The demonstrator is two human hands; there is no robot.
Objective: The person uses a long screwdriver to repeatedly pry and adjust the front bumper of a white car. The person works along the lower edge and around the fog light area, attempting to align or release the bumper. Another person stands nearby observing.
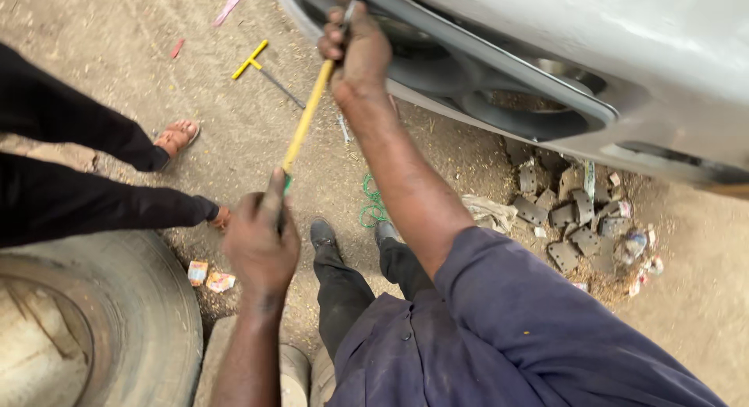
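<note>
Both your hands grip a long yellow-handled tool (306, 118): your left hand (260, 239) is closed around its lower end above your knees, your right hand (355, 52) is clenched on the upper end, pressed against the dark trim strip (499, 60) along the edge of a grey vehicle body (624, 48). The tool's tip is hidden behind your right fist, so what it bears on cannot be told. The work looks to be levering at that edge; any further push would seem to call for a firm two-handed hold and steady footing on the dirt ground (257, 142). A worn tyre (133, 321) lies at your left, used brake pads (573, 220) sit heaped under the vehicle, a yellow T-handle wrench (261, 64) lies well apart, and another person's sandalled foot (178, 134) rests nearby.
</note>
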